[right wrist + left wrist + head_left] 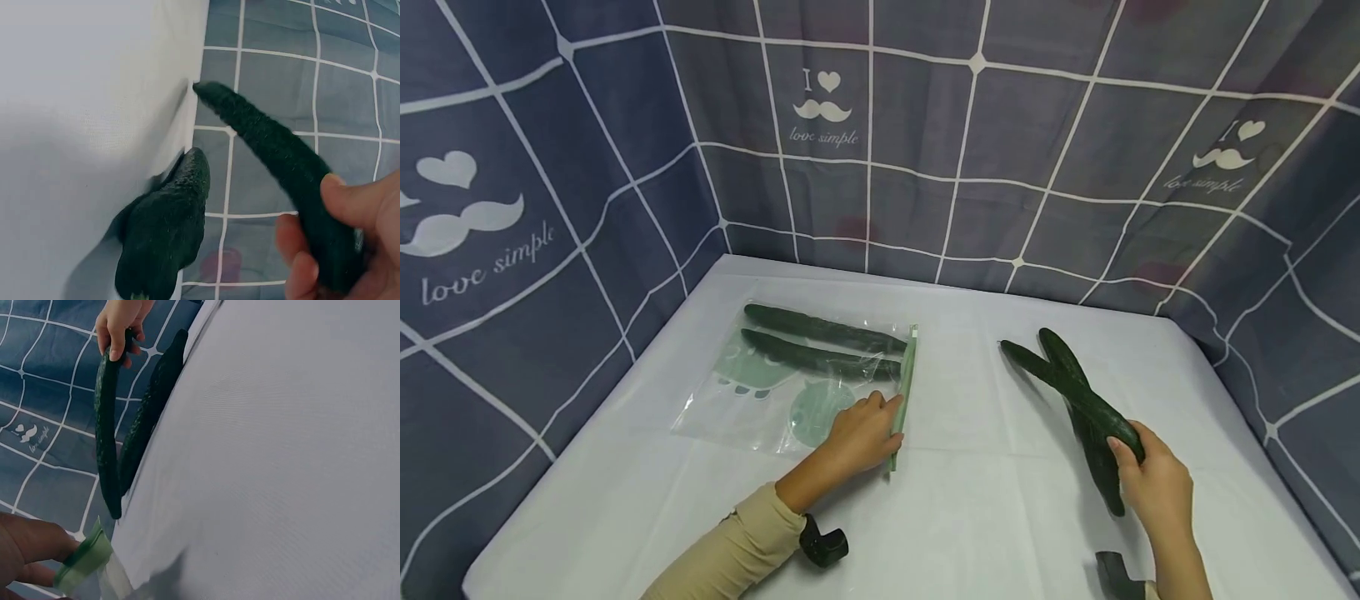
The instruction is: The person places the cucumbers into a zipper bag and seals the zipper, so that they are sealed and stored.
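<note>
While "love simple" marks the backdrop (823, 137), right hand (1157, 479) holds cucumber (1067, 387).

Backdrop and table
White cloth (970, 517) covers the table; blue checked curtain (925, 150) hangs far, left and right

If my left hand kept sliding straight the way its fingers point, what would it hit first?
The left hand points up along the bag's green zip strip. It would probably meet the nearer cucumber inside the bag first, though depth is hard to judge.
</note>
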Tool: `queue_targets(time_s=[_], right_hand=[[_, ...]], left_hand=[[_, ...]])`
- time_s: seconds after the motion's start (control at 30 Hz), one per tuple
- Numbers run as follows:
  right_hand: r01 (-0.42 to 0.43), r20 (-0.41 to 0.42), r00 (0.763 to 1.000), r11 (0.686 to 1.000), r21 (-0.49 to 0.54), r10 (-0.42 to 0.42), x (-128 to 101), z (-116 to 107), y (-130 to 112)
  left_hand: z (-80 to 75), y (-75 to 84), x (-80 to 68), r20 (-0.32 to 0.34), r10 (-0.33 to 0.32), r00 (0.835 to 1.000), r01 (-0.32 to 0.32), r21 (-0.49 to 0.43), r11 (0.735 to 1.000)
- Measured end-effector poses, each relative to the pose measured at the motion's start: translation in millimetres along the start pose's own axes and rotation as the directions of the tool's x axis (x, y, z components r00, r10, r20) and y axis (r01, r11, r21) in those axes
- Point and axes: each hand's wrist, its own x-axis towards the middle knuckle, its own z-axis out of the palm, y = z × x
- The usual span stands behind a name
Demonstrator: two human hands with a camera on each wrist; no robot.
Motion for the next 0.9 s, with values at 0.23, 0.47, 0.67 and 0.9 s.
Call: queue_targets(time_s=[0.23,0.47,0.67,0.9], right_hand=[[0.015,0.029,0.999,0.994,0.105,-0.019,-6.1,-1.5,3.6],[0.007,0.167,0.985,0.974,0.226,-0.046,-6.3,13.0,10.8],[0.065,0.276,0.944,0.92,0.387,-0.183,-7.3,19.4,-6.7],[0.141,0.349,0.838,0.784,0.604,-0.42,7.8,37.9,-28.0]], left_hand=[[-5.5,0.3,-0.1,0.012,-0.025,1.0,0.025,0.002,1.0],[-7.1,1.1,-0.7,-0.012,-0.02,1.0,0.02,-0.005,1.0],[-10.0,1.8,-3.4,-0.005,-0.044,0.999,0.044,-0.018,0.999],[-12.2,6.2,-3.2,-0.029,-0.024,0.999,0.024,0.009,1.0]])
